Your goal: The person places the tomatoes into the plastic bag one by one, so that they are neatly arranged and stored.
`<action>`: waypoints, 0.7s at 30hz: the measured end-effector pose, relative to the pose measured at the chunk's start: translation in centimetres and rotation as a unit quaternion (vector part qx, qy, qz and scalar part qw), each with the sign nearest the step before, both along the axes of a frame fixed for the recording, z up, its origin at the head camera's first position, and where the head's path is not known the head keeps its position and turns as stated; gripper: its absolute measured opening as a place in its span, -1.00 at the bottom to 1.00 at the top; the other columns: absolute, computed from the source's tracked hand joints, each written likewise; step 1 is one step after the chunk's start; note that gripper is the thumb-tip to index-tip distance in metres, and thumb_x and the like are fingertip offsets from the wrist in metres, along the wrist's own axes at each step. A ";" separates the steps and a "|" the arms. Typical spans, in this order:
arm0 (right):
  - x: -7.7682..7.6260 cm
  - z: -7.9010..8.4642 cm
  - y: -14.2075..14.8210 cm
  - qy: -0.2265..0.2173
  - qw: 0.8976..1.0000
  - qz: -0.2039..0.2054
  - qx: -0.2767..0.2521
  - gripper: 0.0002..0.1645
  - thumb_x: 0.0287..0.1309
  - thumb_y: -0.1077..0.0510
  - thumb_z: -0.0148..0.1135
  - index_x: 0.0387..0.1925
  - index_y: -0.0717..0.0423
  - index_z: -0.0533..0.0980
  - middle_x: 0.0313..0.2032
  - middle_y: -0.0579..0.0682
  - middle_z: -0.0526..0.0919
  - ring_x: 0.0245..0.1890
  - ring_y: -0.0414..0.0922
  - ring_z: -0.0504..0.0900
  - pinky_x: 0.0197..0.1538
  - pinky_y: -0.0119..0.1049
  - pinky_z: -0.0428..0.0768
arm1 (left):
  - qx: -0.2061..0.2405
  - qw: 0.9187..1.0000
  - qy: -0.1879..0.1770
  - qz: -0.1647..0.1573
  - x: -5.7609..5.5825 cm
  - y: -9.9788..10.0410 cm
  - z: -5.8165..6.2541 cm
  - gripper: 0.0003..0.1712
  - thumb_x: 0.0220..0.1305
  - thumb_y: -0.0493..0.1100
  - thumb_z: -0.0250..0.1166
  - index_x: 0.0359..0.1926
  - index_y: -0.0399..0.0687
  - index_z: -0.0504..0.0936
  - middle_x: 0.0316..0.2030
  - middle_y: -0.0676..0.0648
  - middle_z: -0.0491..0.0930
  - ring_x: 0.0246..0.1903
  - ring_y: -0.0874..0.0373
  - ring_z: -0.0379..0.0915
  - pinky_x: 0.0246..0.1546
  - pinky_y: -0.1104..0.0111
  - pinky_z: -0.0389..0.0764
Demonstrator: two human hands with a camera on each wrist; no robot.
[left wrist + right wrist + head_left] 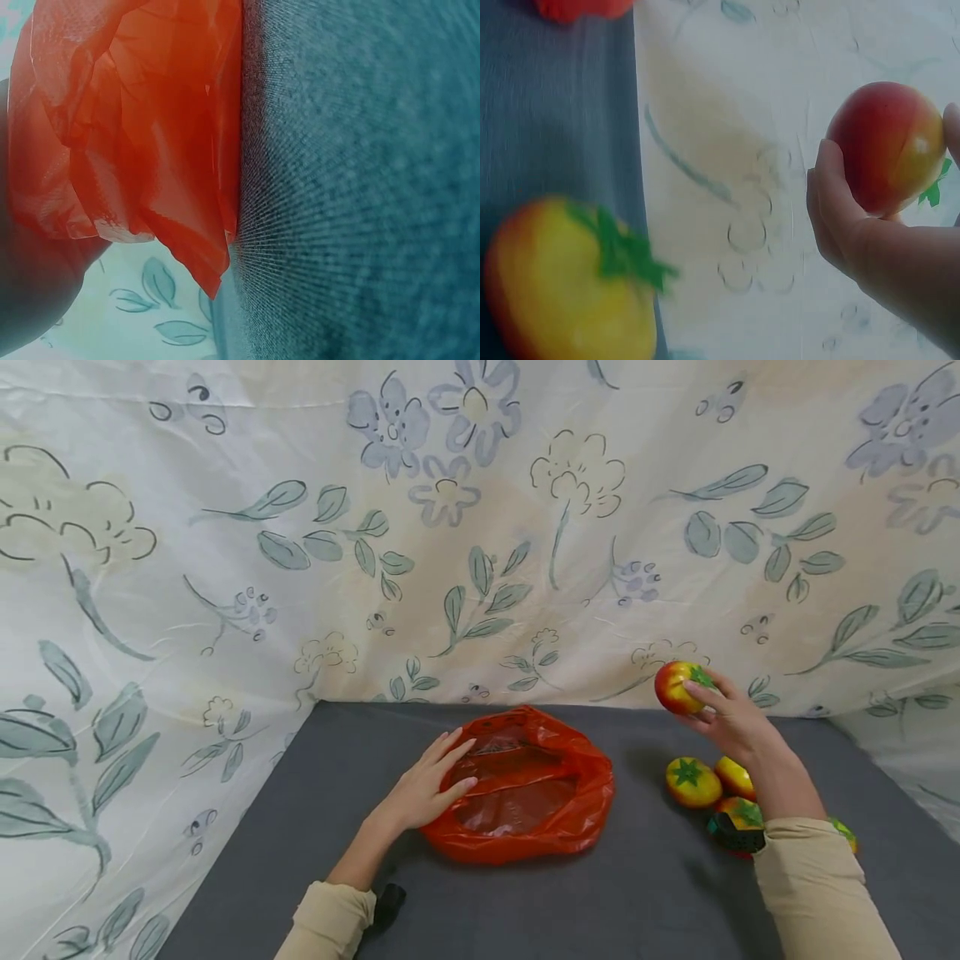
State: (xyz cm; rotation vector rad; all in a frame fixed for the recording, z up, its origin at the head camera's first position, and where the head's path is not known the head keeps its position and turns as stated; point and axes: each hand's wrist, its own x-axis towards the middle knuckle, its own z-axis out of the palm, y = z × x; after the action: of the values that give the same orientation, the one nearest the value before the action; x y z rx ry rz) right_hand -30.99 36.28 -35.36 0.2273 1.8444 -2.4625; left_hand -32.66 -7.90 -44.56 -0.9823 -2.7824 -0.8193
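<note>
A red plastic bag (517, 843) stands on the dark tabletop with its mouth open upward. My left hand (423, 789) rests on the bag's left rim, its fingers spread and fairly straight. In the left wrist view the bag (165, 150) covers most of that hand. To the right, my right hand (731, 718) holds a red-and-yellow toy tomato (675, 687) with a green star-shaped top, raised above the table. The right wrist view has this tomato (885, 146) between the fingers and thumb.
Several similar tomatoes, one of them a yellow tomato (693, 782), lie beneath my right forearm, partly hidden by it. Black wrist straps (735, 835) sit at both cuffs. A flower-printed cloth (480, 593) hangs behind the dark table (525, 910) and along its sides.
</note>
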 end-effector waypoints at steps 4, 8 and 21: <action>-0.8 0.2 -2.0 0.003 0.999 0.021 0.035 0.08 0.25 0.03 0.23 0.50 -0.18 -0.29 0.09 -0.14 0.15 0.02 -0.14 0.33 0.04 -0.33 0.51 | 0.001 1.000 0.001 0.000 0.0 0.0 0.1 -0.26 0.34 0.19 0.10 0.46 0.14 0.16 0.47 0.02 -0.07 0.44 0.03 -0.25 0.20 -0.18 0.16; -1.5 0.1 -3.9 0.011 0.998 0.041 0.054 0.04 0.26 0.02 0.21 0.50 -0.13 -0.25 0.12 -0.08 0.14 -0.01 -0.15 0.39 0.02 -0.33 0.52 | 0.000 1.000 0.001 0.003 -0.1 0.1 0.0 -0.26 0.34 0.20 0.10 0.46 0.16 0.17 0.47 0.03 -0.07 0.44 0.04 -0.26 0.20 -0.17 0.16; -3.5 -1.0 -9.1 0.013 0.989 0.093 0.116 -0.08 0.30 -0.03 0.17 0.47 -0.02 -0.13 0.22 0.12 0.11 0.05 -0.03 0.36 0.07 -0.30 0.49 | -0.001 1.000 0.006 0.004 -0.1 0.3 -0.1 -0.25 0.33 0.18 0.12 0.46 0.14 0.16 0.47 0.01 -0.05 0.43 0.00 -0.22 0.21 -0.16 0.14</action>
State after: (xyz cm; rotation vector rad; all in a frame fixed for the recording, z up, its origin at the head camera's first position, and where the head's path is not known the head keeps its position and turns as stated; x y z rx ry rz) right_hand -34.47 27.16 -36.36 0.0313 2.0584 -2.1396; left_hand -32.78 -7.64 -44.62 -0.9718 -2.7769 -0.8067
